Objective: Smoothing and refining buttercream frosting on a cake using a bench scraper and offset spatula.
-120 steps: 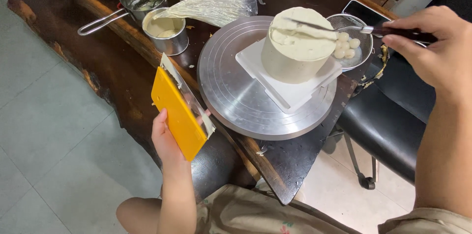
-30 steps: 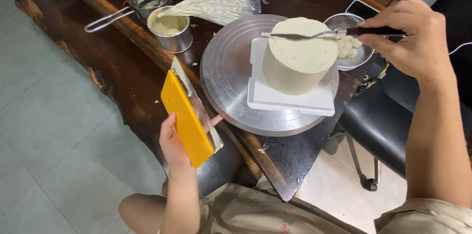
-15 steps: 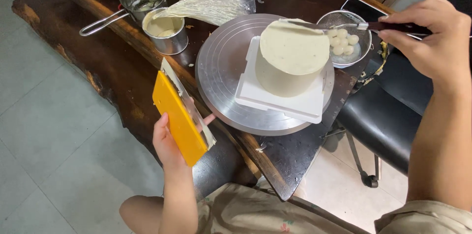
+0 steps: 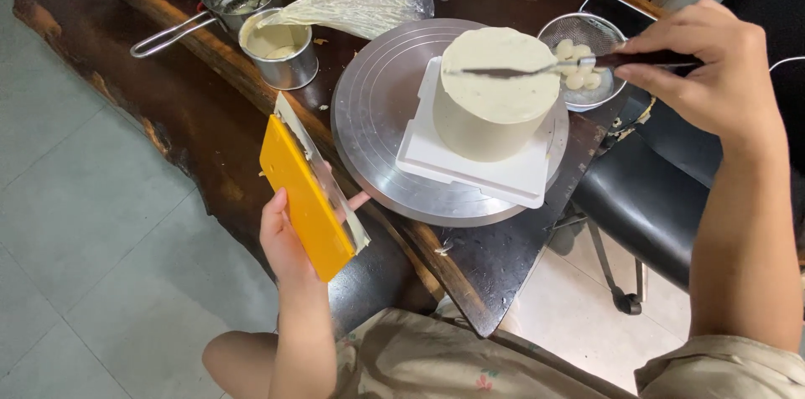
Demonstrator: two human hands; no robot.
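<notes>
While right hand (image 4: 713, 64) smooths, cake (image 4: 496, 93) leftward

Spatula (image 4: 511, 70): four seconds ago laden with cream above the cake's far edge; now nearly clean, blade flat across the top.
Cake (image 4: 496, 93): top formerly ridged with a smear of cream; now smooth.
White board (image 4: 470, 166): turned round with the turntable (image 4: 377, 139); corners point differently.
Right hand (image 4: 713, 72): drawn nearer the cake.

Cream-white cake (image 4: 495, 97), orange scraper (image 4: 306, 198), silver turntable (image 4: 373, 131), white board (image 4: 470, 173)
</notes>
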